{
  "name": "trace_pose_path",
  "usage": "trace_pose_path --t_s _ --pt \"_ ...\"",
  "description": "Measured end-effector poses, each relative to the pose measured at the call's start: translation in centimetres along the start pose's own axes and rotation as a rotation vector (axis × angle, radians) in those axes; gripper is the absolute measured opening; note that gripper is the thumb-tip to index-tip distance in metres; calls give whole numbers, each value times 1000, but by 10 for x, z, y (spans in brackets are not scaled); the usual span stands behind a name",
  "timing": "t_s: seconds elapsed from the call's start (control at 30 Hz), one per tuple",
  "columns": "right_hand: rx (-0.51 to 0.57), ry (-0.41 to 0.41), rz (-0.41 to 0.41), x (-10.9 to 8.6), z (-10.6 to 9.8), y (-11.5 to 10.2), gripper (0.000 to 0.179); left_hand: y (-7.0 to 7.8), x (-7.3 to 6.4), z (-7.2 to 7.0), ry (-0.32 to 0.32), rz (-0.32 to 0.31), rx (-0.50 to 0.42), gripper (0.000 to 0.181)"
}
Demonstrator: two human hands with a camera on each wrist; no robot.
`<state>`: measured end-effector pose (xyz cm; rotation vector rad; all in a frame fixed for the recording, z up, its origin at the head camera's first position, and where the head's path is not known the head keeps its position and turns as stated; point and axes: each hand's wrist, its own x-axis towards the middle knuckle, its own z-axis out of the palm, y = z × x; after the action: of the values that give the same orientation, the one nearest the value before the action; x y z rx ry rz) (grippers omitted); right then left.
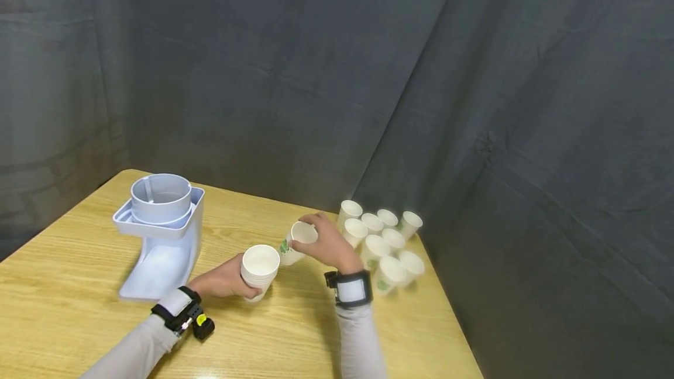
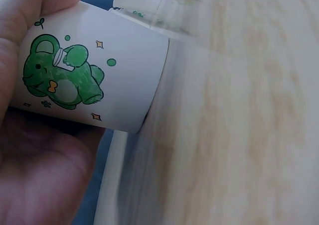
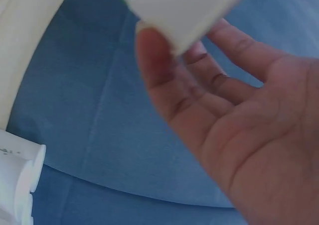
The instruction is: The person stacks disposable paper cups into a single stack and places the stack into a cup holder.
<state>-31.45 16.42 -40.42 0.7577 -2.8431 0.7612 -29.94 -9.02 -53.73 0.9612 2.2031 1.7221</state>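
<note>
Right hand (image 1: 330, 244) pinches a paper cup (image 1: 292, 241) near its rim; just to its left, the left hand (image 1: 226, 278) grips a nested stack of cups (image 1: 259, 276) round the side. Such cups should be light, smooth and easily crushed, best held gently near the stiffer rolled rim.

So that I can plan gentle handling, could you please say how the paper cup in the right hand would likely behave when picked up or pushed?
The paper cup is probably light, as its wall looks thin. Its open rim might flex if the right hand squeezed harder. Pushed while upright, it could tip, since it narrows toward its base.
</note>
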Motion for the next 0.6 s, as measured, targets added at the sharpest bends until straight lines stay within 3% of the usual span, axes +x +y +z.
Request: trace_pose_path --t_s 0.33,0.6 --pt "32 153 -68 -8 -15 -18 58 -1 0 -1 2 -1 -9 77" --pt "107 139 -119 -10 -16 -28 53 2 0 0 -20 3 -26 77"
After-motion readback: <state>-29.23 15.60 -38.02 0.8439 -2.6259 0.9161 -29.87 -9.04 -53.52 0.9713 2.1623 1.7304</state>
